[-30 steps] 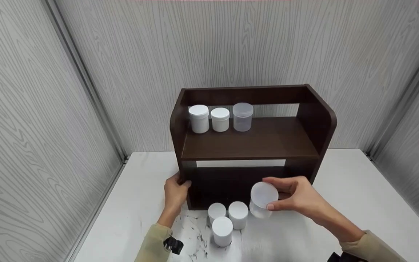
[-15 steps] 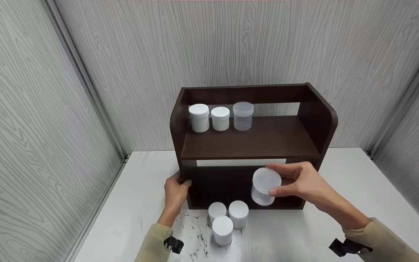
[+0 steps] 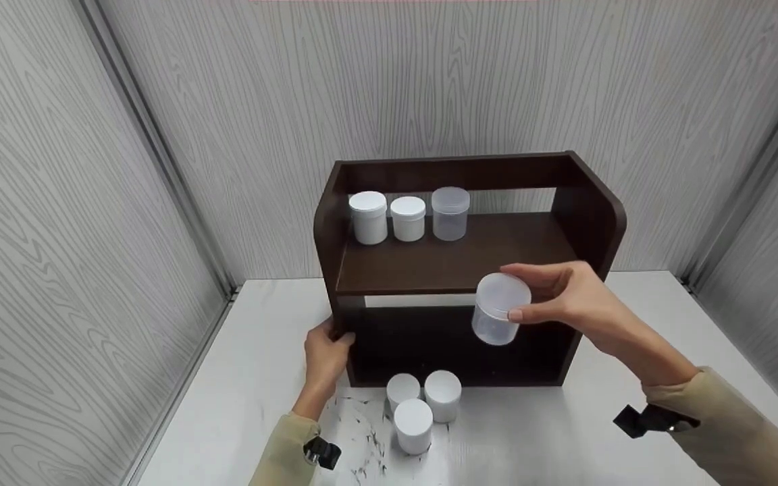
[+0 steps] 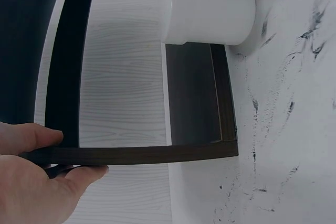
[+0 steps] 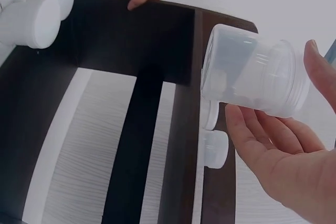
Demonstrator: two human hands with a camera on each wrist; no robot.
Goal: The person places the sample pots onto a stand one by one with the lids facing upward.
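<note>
From the head view, your right hand (image 3: 568,297) pinched a translucent lidded jar (image 3: 499,308) by its top in the air before the front edge of the dark wooden shelf unit (image 3: 463,263), while your left hand (image 3: 325,358) gripped its lower left upright above three white jars (image 3: 423,405) on the table (image 3: 632,337). At the left wrist, your thumb and fingers (image 4: 31,182) clasped the upright's edge. At the right wrist, your fingers (image 5: 262,145) curled around the tilted jar (image 5: 257,77).

The left hand (image 4: 31,182) grips the dark shelf panel (image 4: 142,155) between thumb and fingers; beyond it, what looks like a white jar (image 4: 207,8) stands on the marbled tabletop (image 4: 294,129).
</note>
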